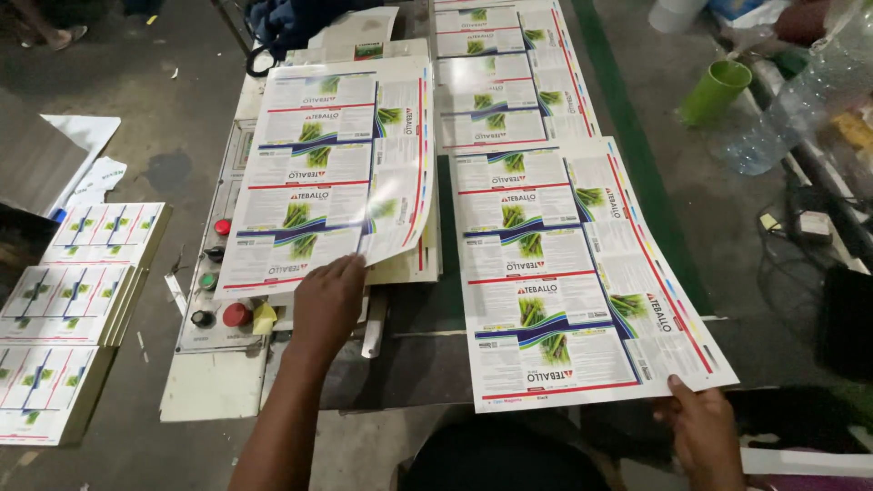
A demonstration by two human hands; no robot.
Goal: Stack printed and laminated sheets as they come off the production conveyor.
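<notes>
at the table's near edge, right hand (pixel 705 427) grip pinches a printed sheet's (pixel 564 273) corner, left hand (pixel 326 300) grip lifts another sheet (pixel 318 182)

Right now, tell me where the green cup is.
In the head view, the green cup lies tipped at upper right, beside a clear plastic bottle, right of the printed sheets.

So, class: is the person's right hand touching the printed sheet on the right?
Touching. The head view shows the right hand pinching the printed sheet's near corner, thumb on top.
</notes>
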